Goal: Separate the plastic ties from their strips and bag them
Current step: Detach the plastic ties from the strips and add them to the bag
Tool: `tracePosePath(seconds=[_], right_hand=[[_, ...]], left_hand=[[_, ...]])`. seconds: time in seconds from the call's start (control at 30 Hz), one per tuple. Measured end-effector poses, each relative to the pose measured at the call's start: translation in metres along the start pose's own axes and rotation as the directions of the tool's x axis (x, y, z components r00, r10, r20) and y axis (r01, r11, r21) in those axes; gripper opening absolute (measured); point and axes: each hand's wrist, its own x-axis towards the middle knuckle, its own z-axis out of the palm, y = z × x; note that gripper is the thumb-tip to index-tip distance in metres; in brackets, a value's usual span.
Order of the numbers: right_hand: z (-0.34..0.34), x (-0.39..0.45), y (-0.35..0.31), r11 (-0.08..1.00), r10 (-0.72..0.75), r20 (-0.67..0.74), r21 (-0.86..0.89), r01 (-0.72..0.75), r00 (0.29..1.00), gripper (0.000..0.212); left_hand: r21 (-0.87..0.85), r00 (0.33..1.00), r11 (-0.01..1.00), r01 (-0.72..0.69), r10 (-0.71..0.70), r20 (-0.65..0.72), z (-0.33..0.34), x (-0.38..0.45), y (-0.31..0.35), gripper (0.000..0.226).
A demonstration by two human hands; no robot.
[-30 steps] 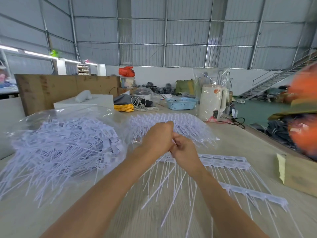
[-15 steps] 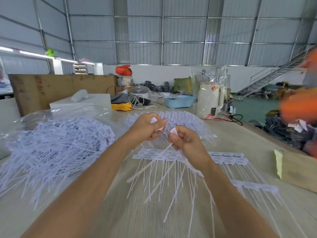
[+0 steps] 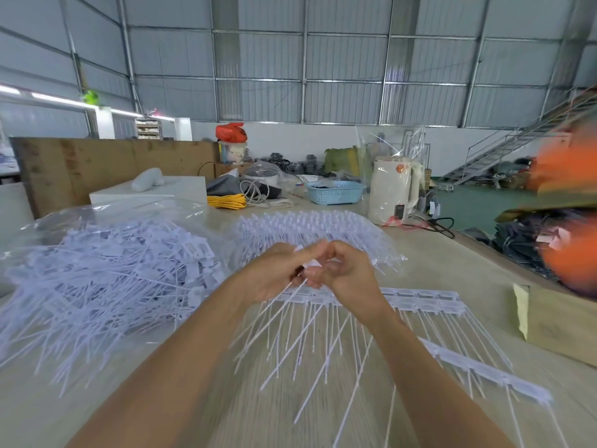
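Head view: left hand and right hand fingers pinch a tie, its tail slanting toward the person.

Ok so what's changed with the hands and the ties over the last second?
The left hand and right hand pulled apart half a second ago, each pinching a white tie head, and have now come back together over the strips. The bagged ties on the left stayed put.

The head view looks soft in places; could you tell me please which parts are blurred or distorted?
In the head view, the orange shape at the right edge is smeared by motion; the left hand and right hand are slightly soft; the wide lens bends the table edges; the far wall is sharp.
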Motion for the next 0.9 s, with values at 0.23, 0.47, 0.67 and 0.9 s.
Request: tracePosePath(seconds=[0.23,0.47,0.67,0.9], right_hand=[[0.003,0.001,0.008,0.963,-0.039,-0.086,-0.267,0.015,0.996,0.050],[-0.004,-0.001,0.005,0.941,0.099,0.013,-0.326,-0.090,0.995,0.025],[0.002,0.001,0.006,0.872,-0.046,-0.028,-0.489,0.027,0.999,0.017],[-0.001,-0.006,0.009,0.593,-0.240,0.067,-0.780,0.201,0.968,0.012]], left_hand=[[0.265,0.972,0.960,-0.088,0.141,-0.187,0.001,0.004,-0.003,0.032],[0.212,0.958,0.961,-0.180,0.220,-0.184,0.005,0.000,-0.001,0.024],[0.377,0.914,0.915,-0.142,0.268,-0.305,0.011,0.001,0.002,0.025],[0.539,0.954,0.840,0.055,0.114,-0.276,0.006,-0.006,0.012,0.033]])
